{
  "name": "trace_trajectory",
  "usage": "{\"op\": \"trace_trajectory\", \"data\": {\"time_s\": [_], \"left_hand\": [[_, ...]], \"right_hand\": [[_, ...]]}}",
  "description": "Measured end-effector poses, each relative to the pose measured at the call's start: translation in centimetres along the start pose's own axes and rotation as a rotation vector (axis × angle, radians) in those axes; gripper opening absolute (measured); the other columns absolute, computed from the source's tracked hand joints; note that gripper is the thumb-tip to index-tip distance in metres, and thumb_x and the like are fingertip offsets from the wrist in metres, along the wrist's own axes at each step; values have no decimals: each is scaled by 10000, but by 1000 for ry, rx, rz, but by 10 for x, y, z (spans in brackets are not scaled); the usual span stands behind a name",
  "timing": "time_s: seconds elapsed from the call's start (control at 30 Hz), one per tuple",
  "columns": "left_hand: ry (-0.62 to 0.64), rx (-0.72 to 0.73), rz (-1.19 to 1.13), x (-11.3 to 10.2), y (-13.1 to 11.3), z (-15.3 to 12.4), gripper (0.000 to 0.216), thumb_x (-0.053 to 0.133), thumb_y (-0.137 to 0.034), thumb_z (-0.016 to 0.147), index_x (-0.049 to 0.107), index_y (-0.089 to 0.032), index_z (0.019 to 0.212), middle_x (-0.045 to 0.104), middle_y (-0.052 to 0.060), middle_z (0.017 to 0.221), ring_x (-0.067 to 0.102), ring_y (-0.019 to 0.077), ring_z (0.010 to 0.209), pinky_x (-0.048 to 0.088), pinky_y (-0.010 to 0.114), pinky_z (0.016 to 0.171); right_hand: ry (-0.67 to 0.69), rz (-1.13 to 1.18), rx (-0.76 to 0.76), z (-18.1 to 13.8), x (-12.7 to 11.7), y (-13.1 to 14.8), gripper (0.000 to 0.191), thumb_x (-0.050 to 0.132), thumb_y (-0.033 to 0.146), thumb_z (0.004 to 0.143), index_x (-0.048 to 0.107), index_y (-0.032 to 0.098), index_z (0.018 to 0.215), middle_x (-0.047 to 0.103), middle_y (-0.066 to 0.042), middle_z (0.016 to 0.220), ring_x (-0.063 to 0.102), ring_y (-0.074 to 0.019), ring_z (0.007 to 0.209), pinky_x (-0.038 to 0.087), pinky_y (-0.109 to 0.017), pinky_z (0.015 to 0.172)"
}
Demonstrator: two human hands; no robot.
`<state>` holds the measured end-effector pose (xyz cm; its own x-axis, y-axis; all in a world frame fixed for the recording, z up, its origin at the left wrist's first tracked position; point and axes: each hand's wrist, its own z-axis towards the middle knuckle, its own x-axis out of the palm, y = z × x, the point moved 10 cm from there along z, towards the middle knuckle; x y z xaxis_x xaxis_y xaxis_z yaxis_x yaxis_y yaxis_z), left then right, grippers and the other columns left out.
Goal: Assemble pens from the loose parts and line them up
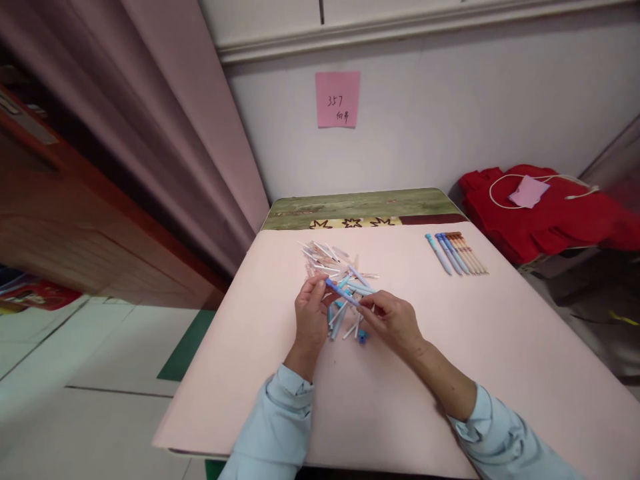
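A blue pen [342, 291] is held slanting between my two hands, above the loose parts on the table. My left hand [313, 311] pinches its darker blue upper end. The fingers of my right hand [393, 320] close on its lower right end. Below and behind lies a pile of pen parts [325, 257], with white, clear and pale blue tubes overlapping. A small blue cap-like piece [363, 337] rests just under my right hand. Part of the pile is hidden behind my hands.
A row of several pens [457, 253], blue and brown-topped, lies at the table's right. Pink covering [240, 387] spans the table [350, 204]. Beyond the right edge are red cloth [560, 223] and a white cable [493, 193]. A pink note [337, 100] hangs on the wall.
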<state>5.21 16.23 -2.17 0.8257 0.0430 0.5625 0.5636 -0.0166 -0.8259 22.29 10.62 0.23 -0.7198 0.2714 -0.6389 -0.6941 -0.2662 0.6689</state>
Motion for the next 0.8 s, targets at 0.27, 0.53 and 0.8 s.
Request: {"op": "trace_trajectory", "data": {"time_s": [0.27,0.53,0.8], "left_hand": [[-86,-64,14,-20,3,9,359,765,-408,760,674,-145,986,698,45,811,676,143,700,569,314,728],[-127,-83,9,-23,1,11,317,789,-357,720,681,-139,922,696,38,777,665,139,694,583,306,692],[-120,-93,23,-23,2,11,329,806,-337,698,693,-134,931,689,35,783,653,133,683,586,297,684]], "right_hand": [[-266,87,211,13,-56,-50,268,627,452,847,757,218,856,709,-32,736,594,-156,595,451,-262,597],[-425,-321,606,24,-159,-170,266,648,453,743,774,220,768,736,-46,718,620,-208,652,387,-289,595],[-259,-479,778,40,-165,-216,247,618,377,701,788,220,788,748,-97,802,625,-228,732,346,-290,567]]}}
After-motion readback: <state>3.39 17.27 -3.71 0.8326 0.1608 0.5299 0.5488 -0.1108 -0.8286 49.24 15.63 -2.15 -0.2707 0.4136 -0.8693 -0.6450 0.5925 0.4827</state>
